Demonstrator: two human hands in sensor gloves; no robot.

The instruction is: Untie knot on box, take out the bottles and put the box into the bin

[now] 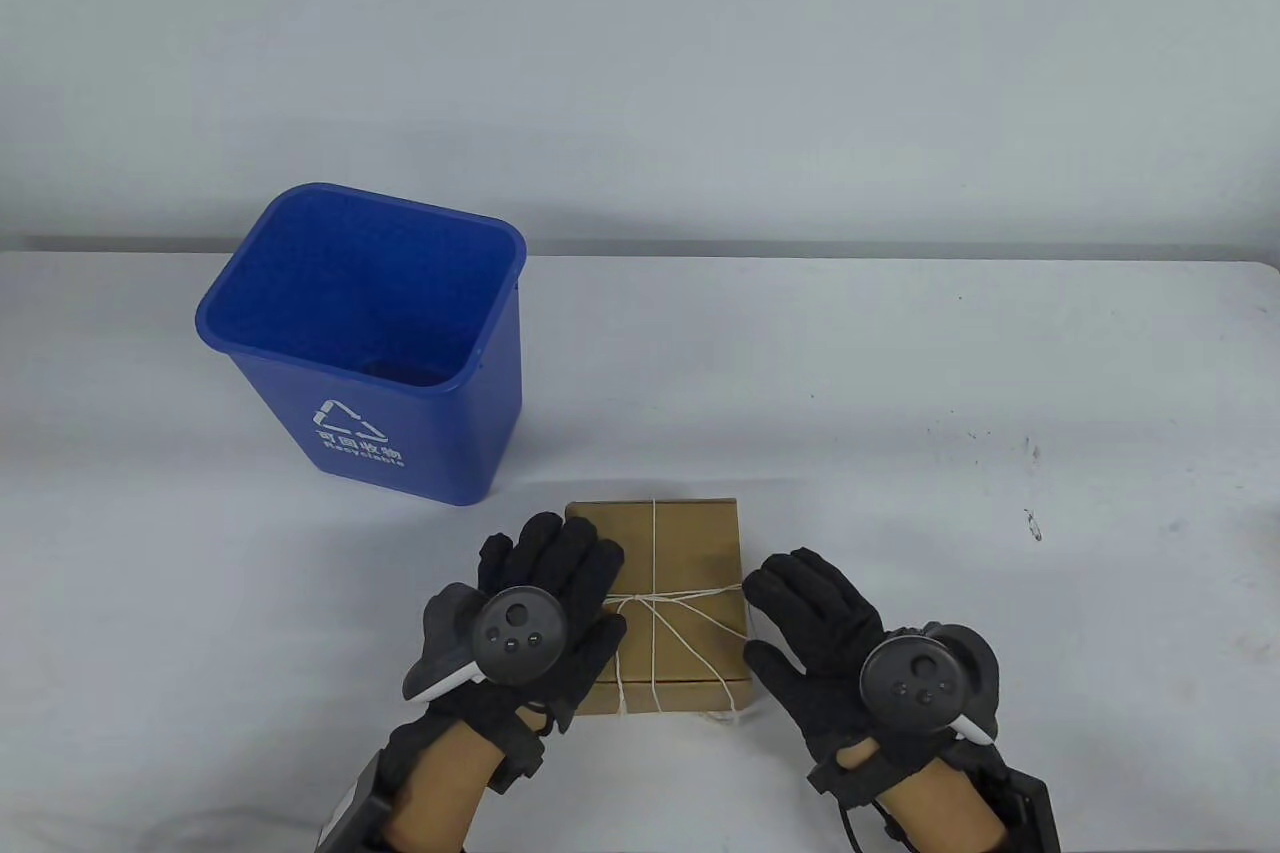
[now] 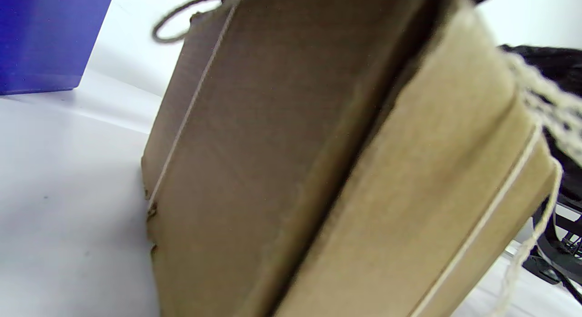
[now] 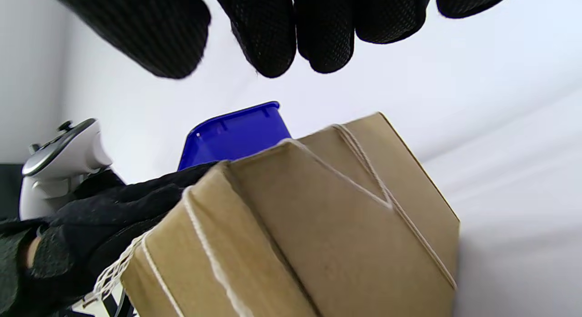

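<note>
Nearest the camera: left hand (image 1: pixel 545 608) laid flat on the box's left part, fingers straight and spread over the lid, pressing or steadying rather than gripping, thumb near the knot. Right hand (image 1: pixel 825 638) just beside the box's right edge, fingers spread and relaxed, holding nothing; in right wrist view fingertips (image 3: pixel 273 44) hang free above the box w/ a clear gap.

Cardboard box (image 1: pixel 680 558) flat on the white table (image 1: pixel 1000 373), near the front edge, lid closed. String (image 1: pixel 655 543) wrapped crosswise, tied at a knot (image 1: pixel 632 601) left of centre on the lid; loose ends trail over the front edge. A loop visible in left wrist view, so prob. a bow, can't confirm.

Progress, as judged: basically at the start. Knot not untied, string not off, box not opened, no bottles visible anywhere. Left to do: pull the loose end, strip the string, open the lid, lift bottles out onto table, then drop the box in the bin.

Further back, to the left: blue recycling bin (image 1: pixel 370 343), upright, open, well apart from the box; inside looks empty as far as visible.
</note>
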